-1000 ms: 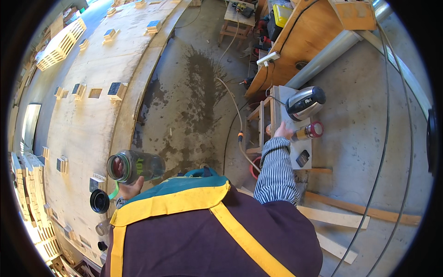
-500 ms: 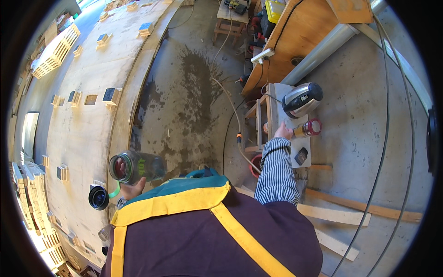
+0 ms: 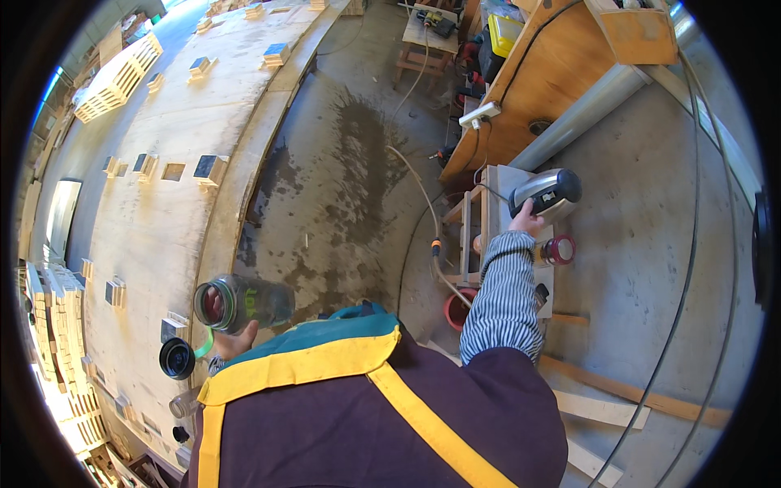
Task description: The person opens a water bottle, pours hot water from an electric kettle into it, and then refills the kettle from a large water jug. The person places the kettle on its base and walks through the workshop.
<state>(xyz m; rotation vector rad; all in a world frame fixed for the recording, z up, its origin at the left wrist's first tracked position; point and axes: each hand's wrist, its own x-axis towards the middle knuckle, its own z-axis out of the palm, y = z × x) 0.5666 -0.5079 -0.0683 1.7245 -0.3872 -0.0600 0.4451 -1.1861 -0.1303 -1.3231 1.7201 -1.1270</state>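
Clear plastic wide-mouthed bottle (image 3: pixel 242 303), lying on its side in the air, open mouth turned toward the camera with a green ring round the neck — that's what the left hand (image 3: pixel 234 340) has, fingers wrapped up under its belly from below, a firm cupping grip. Hanging off the bottle on a green loop, just left of it, the black round cap (image 3: pixel 176 359) dangles free.

Across on the other side, well right of the bottle, the right hand (image 3: pixel 527 221) is out at full reach in a blue-and-white striped sleeve (image 3: pixel 502 298), fingers laid on the near end of a grey-and-black rounded power tool (image 3: pixel 546 194). Whether they are clenched round it or only resting there can't be made out from here. The tool sits on a small grey-topped wooden bench (image 3: pixel 498 236), and a short red-capped cylinder (image 3: pixel 557 250) lies just beside the wrist on that same bench.

Widening out: below the bottle, the purple vest with yellow and teal bands (image 3: pixel 358 407) fills the foreground. Left of the bottle sweeps a long curved pale plywood panel (image 3: pixel 163 146) dotted with small wooden blocks. Between bottle and bench, wet-stained grey concrete floor (image 3: pixel 342 187), with a pale hose (image 3: pixel 423 203) snaking down to a red bucket (image 3: pixel 457 309) at the bench's foot.
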